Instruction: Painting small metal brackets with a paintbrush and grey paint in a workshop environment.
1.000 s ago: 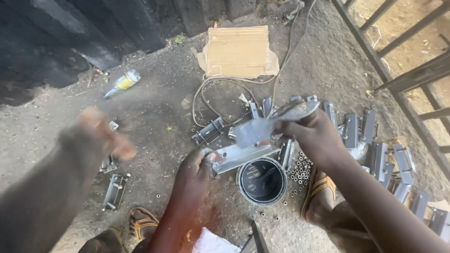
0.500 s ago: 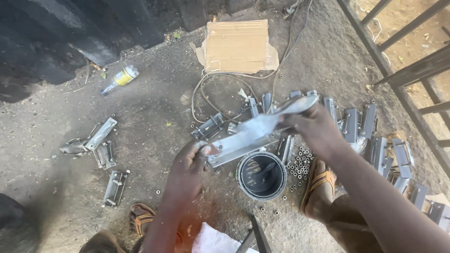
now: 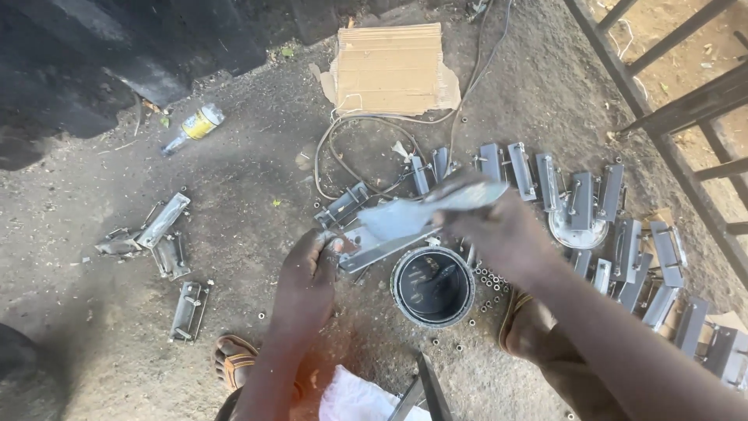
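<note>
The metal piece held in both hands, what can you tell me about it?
The metal piece is a long, flat, grey bracket, looking like dull worn steel. It is held tilted above the ground, over a round black tin. The left hand grips its lower end, the right hand its upper end. Finer details are blurred.

A flattened brown cardboard box (image 3: 392, 68) is lying on the far dirt floor, near the middle. To its left, a small plastic bottle (image 3: 192, 129) with a yellow label is lying on its side.
</note>
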